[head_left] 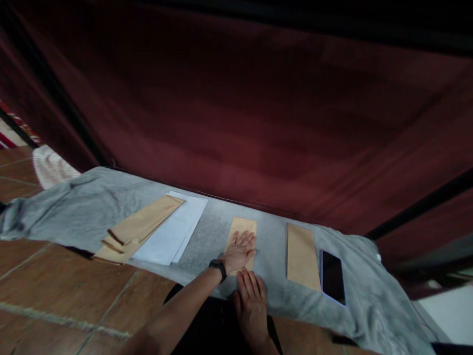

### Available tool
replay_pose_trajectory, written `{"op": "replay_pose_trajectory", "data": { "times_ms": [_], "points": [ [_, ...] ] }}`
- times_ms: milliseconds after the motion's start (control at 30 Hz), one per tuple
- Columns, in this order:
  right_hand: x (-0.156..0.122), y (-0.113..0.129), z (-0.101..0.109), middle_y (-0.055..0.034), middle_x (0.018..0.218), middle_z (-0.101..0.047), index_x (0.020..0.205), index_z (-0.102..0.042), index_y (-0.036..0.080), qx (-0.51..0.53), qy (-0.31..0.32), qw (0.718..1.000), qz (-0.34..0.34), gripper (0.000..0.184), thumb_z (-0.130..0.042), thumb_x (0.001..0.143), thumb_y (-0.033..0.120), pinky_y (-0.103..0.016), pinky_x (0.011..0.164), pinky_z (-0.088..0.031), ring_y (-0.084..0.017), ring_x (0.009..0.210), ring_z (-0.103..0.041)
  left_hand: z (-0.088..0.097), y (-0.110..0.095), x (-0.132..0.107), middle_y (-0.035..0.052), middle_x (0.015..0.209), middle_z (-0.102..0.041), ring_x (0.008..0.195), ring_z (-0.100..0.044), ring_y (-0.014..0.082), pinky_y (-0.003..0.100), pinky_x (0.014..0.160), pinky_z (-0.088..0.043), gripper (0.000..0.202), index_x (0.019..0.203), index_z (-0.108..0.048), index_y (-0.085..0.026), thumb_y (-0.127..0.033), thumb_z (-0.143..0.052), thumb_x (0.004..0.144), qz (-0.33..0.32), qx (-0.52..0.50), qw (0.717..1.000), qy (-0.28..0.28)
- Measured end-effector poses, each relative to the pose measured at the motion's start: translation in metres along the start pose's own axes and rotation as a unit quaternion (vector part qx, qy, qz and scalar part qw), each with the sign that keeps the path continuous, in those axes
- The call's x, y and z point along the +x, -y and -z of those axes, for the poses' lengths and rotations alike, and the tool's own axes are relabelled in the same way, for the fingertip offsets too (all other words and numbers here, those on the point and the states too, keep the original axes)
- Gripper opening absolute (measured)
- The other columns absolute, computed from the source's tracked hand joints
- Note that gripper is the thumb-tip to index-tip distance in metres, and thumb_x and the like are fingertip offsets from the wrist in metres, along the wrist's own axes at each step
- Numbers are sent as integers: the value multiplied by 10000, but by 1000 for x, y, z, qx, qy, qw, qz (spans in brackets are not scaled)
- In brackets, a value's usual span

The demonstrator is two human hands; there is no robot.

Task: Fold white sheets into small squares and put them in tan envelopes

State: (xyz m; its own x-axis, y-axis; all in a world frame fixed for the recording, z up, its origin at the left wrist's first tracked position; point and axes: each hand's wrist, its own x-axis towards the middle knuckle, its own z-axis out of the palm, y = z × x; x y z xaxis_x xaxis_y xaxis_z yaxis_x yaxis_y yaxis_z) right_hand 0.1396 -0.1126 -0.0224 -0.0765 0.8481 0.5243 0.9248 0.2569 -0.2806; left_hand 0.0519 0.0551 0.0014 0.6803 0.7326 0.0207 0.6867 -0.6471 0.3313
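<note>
Two flattened, unclenched hands: your left hand [239, 254] spreads across the brown envelope [244, 224] at the frame's lower centre; your right hand [253, 304] lies extended at its bottom edge.

we take this for a room in a home, though we cannot be sure: reddish-brown floor tiles [62, 286] with pale joints; a soft grey blanket [107, 197] draped over a narrow surface; dark red sheeting [240, 118] behind, black bars [59, 91] along it; pale striped cloth [53, 167], far left.
</note>
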Motion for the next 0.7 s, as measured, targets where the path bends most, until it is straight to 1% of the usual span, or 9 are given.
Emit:
{"op": "replay_pose_trajectory", "data": {
  "times_ms": [133, 267, 367, 467, 567, 700],
  "points": [
    [1, 1, 0, -48, 1377, -639, 1387, -578, 242, 5, 8, 1000, -8, 426, -474, 974, 212, -442, 1175, -313, -244, 1332, -530, 3, -7, -14, 50, 1623, -330, 1531, -197, 228, 525, 1235, -64, 550, 1555, -338, -256, -457, -217, 1057, -8, -10, 1000, 12],
    [1, 2, 0, -70, 1345, -660, 1338, -617, 221, 10, 21, 1000, -17, 397, -485, 964, 210, -450, 1189, -300, -245, 1328, -534, 10, -14, -32, 40, 1623, -328, 1530, -207, 213, 493, 1239, -87, 534, 1548, -353, -263, -441, -227, 1061, -13, -32, 999, 21],
    [0, 2, 1, -78, 1320, -674, 1315, -632, 205, 15, 18, 1000, -10, 387, -479, 959, 201, -452, 1187, -307, -243, 1321, -540, 15, -17, -49, 45, 1632, -299, 1532, -198, 204, 477, 1244, -88, 537, 1552, -340, -254, -447, -239, 1062, -28, -52, 998, 35],
    [-2, 1, 0, -71, 1307, -683, 1314, -632, 200, 13, 15, 1000, -7, 390, -456, 966, 184, -453, 1186, -312, -237, 1314, -546, 18, -17, -67, 47, 1637, -285, 1529, -205, 186, 442, 1248, -105, 561, 1568, -297, -254, -484, -244, 1059, -41, -58, 997, 41],
    [-3, 0, 1, -63, 1369, -644, 1357, -600, 196, 5, 16, 1000, 1, 410, -434, 983, 185, -452, 1183, -315, -234, 1346, -515, 19, -14, -88, 48, 1639, -282, 1525, -217, 176, 405, 1249, -132, 591, 1584, -247, -254, -516, -250, 1054, -51, -48, 997, 33],
    [-3, -1, 2, -52, 1458, -570, 1427, -536, 206, -10, 21, 1000, 8, 434, -423, 1009, 224, -446, 1187, -297, -231, 1386, -469, 19, -8, -115, 59, 1647, -260, 1523, -227, 197, 397, 1245, -167, 614, 1589, -234, -258, -531, -312, 1044, -77, -18, 997, -2]
  ]
}}
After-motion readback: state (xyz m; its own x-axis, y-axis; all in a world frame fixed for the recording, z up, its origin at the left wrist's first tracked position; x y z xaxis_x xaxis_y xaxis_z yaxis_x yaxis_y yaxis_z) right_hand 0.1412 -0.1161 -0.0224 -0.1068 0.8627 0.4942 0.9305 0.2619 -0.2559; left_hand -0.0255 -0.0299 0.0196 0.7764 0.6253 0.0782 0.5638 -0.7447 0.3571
